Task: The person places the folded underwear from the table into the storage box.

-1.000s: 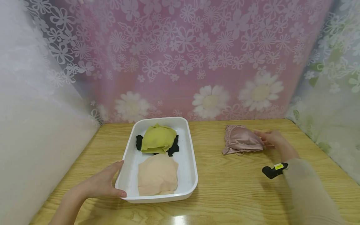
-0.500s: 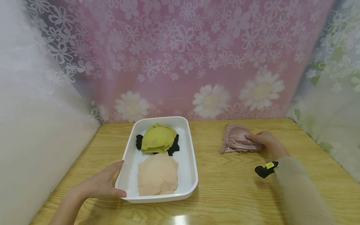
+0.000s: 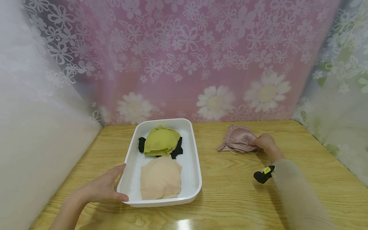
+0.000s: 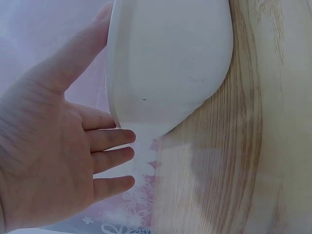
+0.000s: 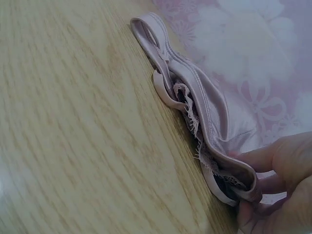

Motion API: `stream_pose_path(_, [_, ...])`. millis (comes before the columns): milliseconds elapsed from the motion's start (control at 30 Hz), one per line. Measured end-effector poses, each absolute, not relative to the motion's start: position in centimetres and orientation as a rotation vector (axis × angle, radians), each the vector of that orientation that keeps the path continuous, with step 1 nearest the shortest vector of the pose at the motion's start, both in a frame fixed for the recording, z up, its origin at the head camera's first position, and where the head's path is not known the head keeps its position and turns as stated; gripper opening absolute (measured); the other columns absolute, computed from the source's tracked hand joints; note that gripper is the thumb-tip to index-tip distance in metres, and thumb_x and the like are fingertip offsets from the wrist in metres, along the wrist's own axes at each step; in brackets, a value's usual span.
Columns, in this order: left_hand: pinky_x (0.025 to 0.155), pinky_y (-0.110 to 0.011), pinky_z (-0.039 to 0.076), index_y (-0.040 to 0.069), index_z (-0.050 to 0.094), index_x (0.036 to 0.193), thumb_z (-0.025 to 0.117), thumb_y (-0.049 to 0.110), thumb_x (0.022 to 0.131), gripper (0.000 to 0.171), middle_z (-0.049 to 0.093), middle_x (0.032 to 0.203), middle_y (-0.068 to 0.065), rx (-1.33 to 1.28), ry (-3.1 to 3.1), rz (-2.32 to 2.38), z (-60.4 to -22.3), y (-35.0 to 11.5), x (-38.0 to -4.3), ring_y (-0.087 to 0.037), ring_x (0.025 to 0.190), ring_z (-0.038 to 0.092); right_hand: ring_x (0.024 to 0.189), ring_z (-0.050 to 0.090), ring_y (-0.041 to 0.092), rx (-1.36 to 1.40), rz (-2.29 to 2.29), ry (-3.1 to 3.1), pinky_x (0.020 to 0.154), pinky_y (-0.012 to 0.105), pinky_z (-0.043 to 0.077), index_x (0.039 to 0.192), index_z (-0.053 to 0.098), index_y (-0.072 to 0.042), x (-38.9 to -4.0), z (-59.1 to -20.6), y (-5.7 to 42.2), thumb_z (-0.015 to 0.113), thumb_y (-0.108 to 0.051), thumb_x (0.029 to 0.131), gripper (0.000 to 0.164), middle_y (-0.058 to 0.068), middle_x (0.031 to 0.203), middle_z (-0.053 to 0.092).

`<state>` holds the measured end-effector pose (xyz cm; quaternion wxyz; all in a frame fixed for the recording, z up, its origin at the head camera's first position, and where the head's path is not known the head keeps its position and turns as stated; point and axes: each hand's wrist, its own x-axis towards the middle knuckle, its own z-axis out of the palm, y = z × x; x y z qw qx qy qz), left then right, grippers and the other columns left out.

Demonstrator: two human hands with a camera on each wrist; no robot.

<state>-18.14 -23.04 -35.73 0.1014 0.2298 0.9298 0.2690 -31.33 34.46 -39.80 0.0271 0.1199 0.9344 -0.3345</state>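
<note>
A pink satin bra (image 3: 239, 138) with lace trim lies folded on the table at the right. My right hand (image 3: 265, 142) pinches its right end between thumb and fingers; the right wrist view shows the bra's strap (image 5: 151, 39) and edge close to the wood. The white tray (image 3: 198, 172) stands left of centre, and my left hand (image 3: 100, 185) rests against its near left corner. In the left wrist view the left thumb touches the tray's rim, while the other fingers (image 4: 114, 161) lie nearly straight. Inside the tray are a yellow-green cloth garment (image 3: 161, 140) and a beige one (image 3: 161, 179).
Black fabric (image 3: 177, 149) shows from under the yellow-green garment. The wooden table (image 3: 230, 191) ends at a pink flowered curtain (image 3: 184, 80) behind, with pale curtains on both sides. A black device (image 3: 263, 175) with a yellow label sits at the right wrist.
My right hand has gone from the bra's right edge to a pinching hold on it. The bra has shifted a little left and back. The left hand and tray stay nearly in place.
</note>
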Motion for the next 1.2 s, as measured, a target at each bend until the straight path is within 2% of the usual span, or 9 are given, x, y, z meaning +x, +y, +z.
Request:
stream_pose_path(33, [0.098,-0.063,0.026,-0.013,0.023,0.140,0.081,0.046,0.064,0.112,0.029,0.140,-0.034,0.680,2.748,0.793,-35.7,-23.1,-18.1,-0.051,0.127,0.026,0.081,0.049,0.032,0.367,-1.028,2.899,0.066,0.037,0.044,0.092,0.063,0.016,-31.3,-39.8,34.4,0.071,-0.020,0.079,0.039,0.031,0.098,0.057])
stream_pose_path(233, [0.098,-0.063,0.027,-0.013,0.024,0.139,0.080,0.047,0.064,0.111,0.031,0.138,-0.034,0.717,2.766,0.785,-35.7,-23.1,-18.1,-0.051,0.126,0.029,0.072,0.045,0.026,0.379,-1.118,2.879,0.057,0.029,0.040,0.085,0.066,0.012,-31.6,-40.0,34.1,0.070,-0.013,0.078,0.026,0.012,0.077,0.056])
stream_pose_path(433, [0.098,-0.062,0.028,-0.012,0.024,0.140,0.080,0.047,0.064,0.111,0.031,0.139,-0.034,0.709,2.767,0.771,-35.7,-23.1,-18.1,-0.050,0.126,0.029,0.062,0.050,0.015,0.408,-1.388,2.700,0.057,0.028,0.046,0.105,0.060,0.015,-31.7,-40.2,34.4,0.064,-0.006,0.082,0.031,0.001,0.069,0.055])
stream_pose_path(600, [0.098,-0.063,0.027,-0.013,0.023,0.140,0.080,0.048,0.065,0.112,0.030,0.139,-0.034,0.693,2.765,0.758,-35.7,-23.1,-18.1,-0.051,0.127,0.028,0.069,0.053,0.012,0.333,-1.375,2.659,0.064,0.029,0.049,0.128,0.043,0.017,-31.6,-39.4,35.1,0.062,-0.012,0.087,0.054,0.016,0.090,0.059])
stream_pose_path(700, [0.098,-0.063,0.027,-0.013,0.023,0.140,0.080,0.048,0.065,0.112,0.030,0.139,-0.034,0.697,2.766,0.753,-35.6,-23.1,-18.1,-0.051,0.127,0.028,0.071,0.056,0.010,0.275,-1.417,2.647,0.067,0.027,0.051,0.132,0.038,0.016,-31.5,-38.9,35.7,0.067,-0.019,0.085,0.066,0.020,0.102,0.055])
stream_pose_path(733, [0.098,-0.063,0.028,-0.013,0.023,0.140,0.080,0.048,0.065,0.112,0.030,0.139,-0.034,0.699,2.764,0.754,-35.6,-23.1,-18.1,-0.051,0.127,0.028,0.069,0.056,0.010,0.256,-1.464,2.626,0.065,0.026,0.051,0.130,0.042,0.015,-31.5,-38.8,36.0,0.070,-0.022,0.083,0.066,0.019,0.099,0.056])
stream_pose_path(833, [0.098,-0.063,0.028,-0.013,0.023,0.140,0.080,0.047,0.065,0.111,0.030,0.139,-0.034,0.702,2.758,0.760,-35.6,-23.1,-18.1,-0.051,0.127,0.028,0.070,0.058,0.007,0.190,-1.650,2.515,0.067,0.023,0.052,0.133,0.037,0.016,-31.0,-38.1,36.2,0.071,-0.021,0.083,0.071,0.009,0.095,0.055])
stream_pose_path(1033, [0.099,-0.063,0.027,-0.014,0.022,0.140,0.080,0.047,0.065,0.112,0.029,0.140,-0.034,0.688,2.751,0.760,-35.6,-23.1,-18.2,-0.051,0.127,0.027,0.075,0.056,-0.002,0.057,-1.755,2.441,0.070,0.020,0.050,0.138,0.023,0.017,-29.5,-35.8,35.7,0.059,-0.016,0.092,0.067,-0.015,0.084,0.057])
stream_pose_path(1200, [0.099,-0.062,0.027,-0.015,0.021,0.139,0.079,0.048,0.066,0.113,0.029,0.140,-0.034,0.685,2.750,0.752,-35.6,-23.1,-18.2,-0.051,0.127,0.027,0.076,0.056,-0.004,0.034,-1.799,2.415,0.070,0.019,0.049,0.140,0.020,0.014,-28.8,-34.0,35.4,0.057,-0.015,0.093,0.066,-0.020,0.084,0.058])
